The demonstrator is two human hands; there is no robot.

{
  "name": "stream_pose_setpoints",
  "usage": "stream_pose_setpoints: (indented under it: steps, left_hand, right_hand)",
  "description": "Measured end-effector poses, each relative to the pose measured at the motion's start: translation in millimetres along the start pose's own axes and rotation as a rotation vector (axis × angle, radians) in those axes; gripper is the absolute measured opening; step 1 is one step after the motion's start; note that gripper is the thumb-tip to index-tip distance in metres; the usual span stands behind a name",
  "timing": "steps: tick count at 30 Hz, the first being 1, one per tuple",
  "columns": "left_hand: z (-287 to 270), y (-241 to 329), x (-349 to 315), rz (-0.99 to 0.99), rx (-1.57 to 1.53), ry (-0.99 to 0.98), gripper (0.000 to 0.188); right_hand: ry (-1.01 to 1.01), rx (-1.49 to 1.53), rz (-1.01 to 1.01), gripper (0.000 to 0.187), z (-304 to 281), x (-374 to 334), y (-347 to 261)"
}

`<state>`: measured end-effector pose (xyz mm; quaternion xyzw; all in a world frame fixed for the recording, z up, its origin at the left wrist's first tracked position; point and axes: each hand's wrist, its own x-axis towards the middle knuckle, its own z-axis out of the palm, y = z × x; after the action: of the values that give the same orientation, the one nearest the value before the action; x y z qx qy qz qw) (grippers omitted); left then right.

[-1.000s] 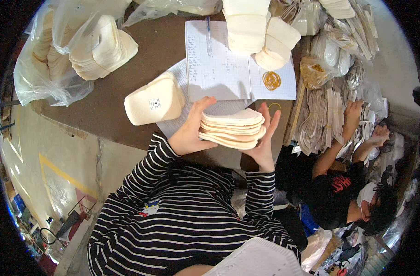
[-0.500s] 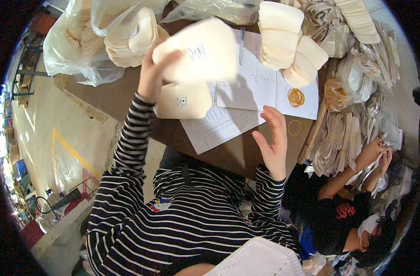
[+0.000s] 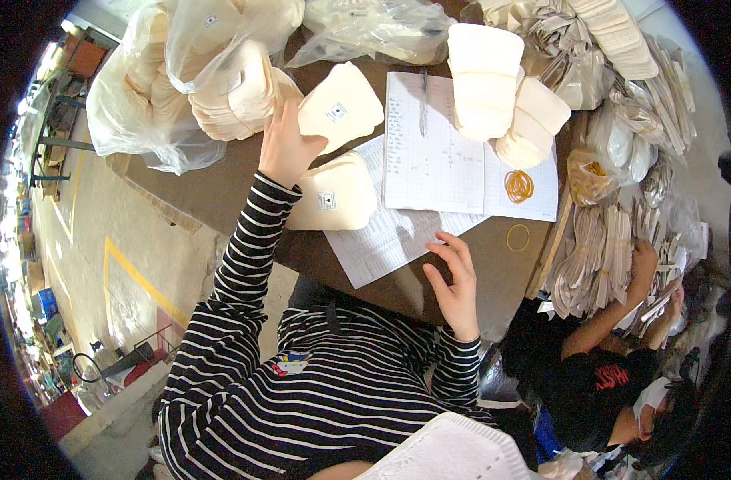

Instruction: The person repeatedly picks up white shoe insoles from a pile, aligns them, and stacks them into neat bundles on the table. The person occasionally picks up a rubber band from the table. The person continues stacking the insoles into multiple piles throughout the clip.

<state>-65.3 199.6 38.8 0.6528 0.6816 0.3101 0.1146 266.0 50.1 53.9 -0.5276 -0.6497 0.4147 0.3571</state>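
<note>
Beside the left hand (image 3: 285, 148) are two cream piles with stickers (image 3: 341, 112). Past the right hand (image 3: 455, 292) are two more cream piles (image 3: 484, 76), one open notebook (image 3: 473, 172), one pen (image 3: 424, 104) and one loose yellow rubber band (image 3: 508, 238).

I take this for a workshop or factory floor. The brown bench (image 3: 493, 260) carries stacks of cream pads (image 3: 485, 88), a clear plastic bag (image 3: 177, 156) filled with more of them, loose rubber bands (image 3: 519, 186) and an open notebook (image 3: 445, 176) with handwritten rows. To my right I see bundled pale strips (image 3: 589, 256) piled beside a co-worker (image 3: 597, 384) in a face mask. On my left, a yellow line (image 3: 141, 277) marks the bare grey floor (image 3: 89, 296).
</note>
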Motion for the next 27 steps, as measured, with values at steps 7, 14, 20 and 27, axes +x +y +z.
stream_pose_setpoints:
  steps: [7, 14, 20, 27]
  left_hand:
    - [-4, 5, -1, 0.076, 0.067, 0.089, 0.067]
    - [-25, 53, -19, 0.159, -0.344, -0.128, 0.042]
    - [-20, 114, -83, 0.333, -0.528, -0.527, 0.041]
    - [-5, 129, -129, 0.491, -0.055, -0.52, 0.062]
  right_hand:
    - [-0.084, 0.026, -0.048, 0.034, 4, 13, -10]
    - [0.006, -0.069, -0.118, 0.061, -7, 23, -7]
    - [0.05, 0.202, -0.338, 0.147, -19, 29, 14]
    - [-0.136, 0.327, -0.02, 0.116, -8, 7, 30]
